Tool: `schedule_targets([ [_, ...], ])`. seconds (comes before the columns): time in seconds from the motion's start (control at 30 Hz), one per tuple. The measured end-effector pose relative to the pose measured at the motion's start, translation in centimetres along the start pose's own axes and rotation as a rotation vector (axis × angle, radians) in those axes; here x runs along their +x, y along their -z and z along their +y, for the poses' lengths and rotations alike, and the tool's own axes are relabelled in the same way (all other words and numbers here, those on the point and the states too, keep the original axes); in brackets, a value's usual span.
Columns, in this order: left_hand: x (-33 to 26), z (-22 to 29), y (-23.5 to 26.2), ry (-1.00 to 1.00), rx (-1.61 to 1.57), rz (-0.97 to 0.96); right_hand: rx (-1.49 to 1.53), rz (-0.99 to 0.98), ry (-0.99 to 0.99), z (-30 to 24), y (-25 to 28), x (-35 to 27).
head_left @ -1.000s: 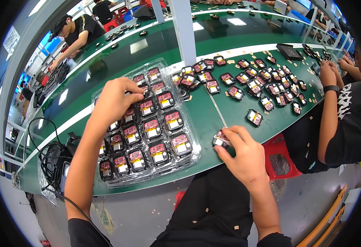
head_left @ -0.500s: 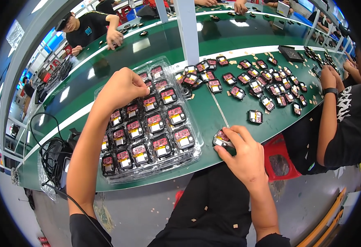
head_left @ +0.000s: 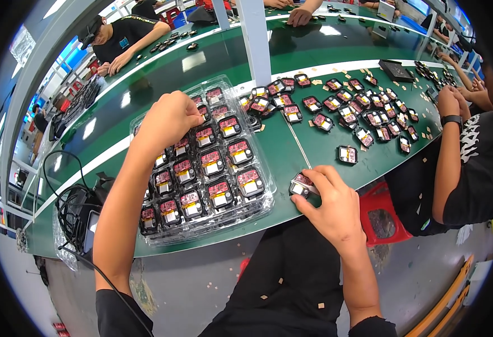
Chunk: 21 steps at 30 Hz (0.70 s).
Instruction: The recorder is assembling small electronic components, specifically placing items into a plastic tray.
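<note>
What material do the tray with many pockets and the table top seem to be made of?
The tray looks like thin clear plastic, glossy: the green surface shows through its rim and light glints on it. The table top seems a smooth green mat or laminate, semi-glossy: it mirrors the ceiling lights. Which one, I cannot tell.

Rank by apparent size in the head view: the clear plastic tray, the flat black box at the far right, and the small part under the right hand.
1. Clear plastic tray, largest.
2. Flat black box; farther away, so unsure.
3. Small part at the right hand.
</note>
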<state>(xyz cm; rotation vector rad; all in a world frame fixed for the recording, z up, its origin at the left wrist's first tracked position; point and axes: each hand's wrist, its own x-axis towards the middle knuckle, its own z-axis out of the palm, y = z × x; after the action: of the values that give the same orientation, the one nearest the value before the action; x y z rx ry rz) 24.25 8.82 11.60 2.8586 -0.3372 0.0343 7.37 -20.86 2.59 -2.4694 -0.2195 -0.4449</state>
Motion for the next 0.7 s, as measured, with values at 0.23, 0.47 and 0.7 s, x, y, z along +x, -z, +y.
schedule_targets([
  [0.23, -8.7, 6.3, -0.9, -0.437, -0.193, 0.466, 0.202, 0.027, 0.049, 1.0, 0.0, -0.2],
  [0.47, -17.2, 11.3, -7.2, -0.704, -0.529, 0.495, 1.19, -0.149, -0.27, -1.6, 2.3, -4.2],
  [0.7, -18.8, 12.2, -10.7, -0.616, -0.754, 0.551, 1.44, -0.295, -0.337, -3.2, 1.4, -5.7],
])
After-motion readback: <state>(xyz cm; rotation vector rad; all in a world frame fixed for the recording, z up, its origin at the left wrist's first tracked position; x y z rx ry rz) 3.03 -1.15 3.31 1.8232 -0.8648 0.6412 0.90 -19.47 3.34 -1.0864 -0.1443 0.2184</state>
